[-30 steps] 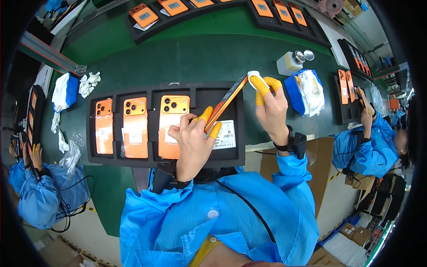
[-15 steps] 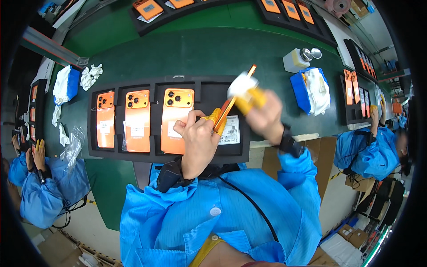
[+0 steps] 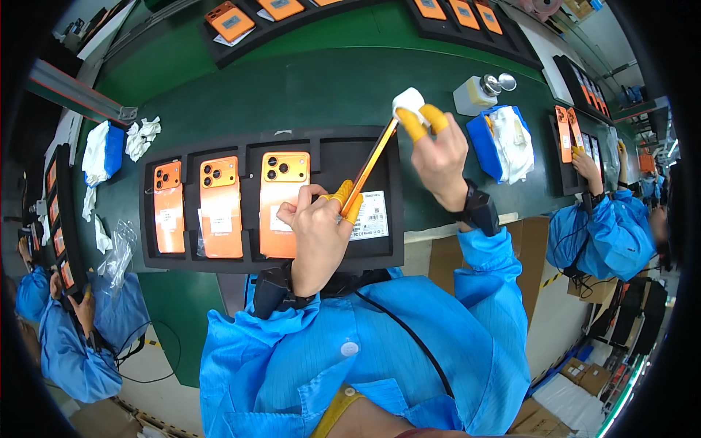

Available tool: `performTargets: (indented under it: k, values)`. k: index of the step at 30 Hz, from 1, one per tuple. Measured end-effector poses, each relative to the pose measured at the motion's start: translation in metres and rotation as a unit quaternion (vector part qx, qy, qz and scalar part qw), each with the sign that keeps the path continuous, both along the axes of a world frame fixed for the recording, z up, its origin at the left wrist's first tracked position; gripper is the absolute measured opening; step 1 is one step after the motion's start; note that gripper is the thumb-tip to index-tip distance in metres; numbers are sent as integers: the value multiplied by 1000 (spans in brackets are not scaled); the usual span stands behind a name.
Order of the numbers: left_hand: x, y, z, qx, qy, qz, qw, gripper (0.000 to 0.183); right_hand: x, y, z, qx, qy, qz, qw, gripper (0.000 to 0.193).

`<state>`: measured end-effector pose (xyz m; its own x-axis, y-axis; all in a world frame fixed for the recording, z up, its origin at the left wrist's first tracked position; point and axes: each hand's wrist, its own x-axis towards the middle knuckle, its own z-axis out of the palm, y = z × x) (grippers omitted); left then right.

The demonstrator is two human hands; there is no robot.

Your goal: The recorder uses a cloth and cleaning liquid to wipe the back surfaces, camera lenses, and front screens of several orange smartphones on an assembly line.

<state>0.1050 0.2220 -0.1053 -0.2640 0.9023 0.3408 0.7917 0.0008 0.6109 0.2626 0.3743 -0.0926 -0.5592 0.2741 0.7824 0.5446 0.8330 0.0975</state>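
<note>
The person's left hand (image 3: 315,241) pinches the lower end of an orange phone (image 3: 370,166) held edge-on, fingers clamped on it just above the black tray (image 3: 380,259), while the right hand (image 3: 438,150) presses a small white wipe (image 3: 407,101) between its yellow-capped fingertips against the phone's top end. A second ago the phone leaned further toward the right and the wipe sat beside it; now the phone stands steeper and the wipe has come up to its upper corner, which suggests the wiping has run along the edge to the top. Three more orange phones lie face down in the tray's slots, the nearest one (image 3: 281,203) just beside the left hand, and the slot under the held phone shows a white label (image 3: 371,216). Behind the right hand sit a white dispenser bottle (image 3: 476,92) and a blue box of cloths (image 3: 502,143) on the green table (image 3: 292,87). Nothing stands between the hands and the tray. Other workers in blue sleeves handle phones at both sides; what the one on the left grips is too small to tell.
</note>
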Motion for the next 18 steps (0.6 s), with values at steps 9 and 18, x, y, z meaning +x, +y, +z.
performTargets:
  k: [9,18]
  values:
    - [-2,2,1,-23,40,-21,999,11,3,-38,-15,-42,-49,165,984,25]
    - [1,63,51,-135,22,-153,979,43,-6,11,-5,-269,196,8,943,43]
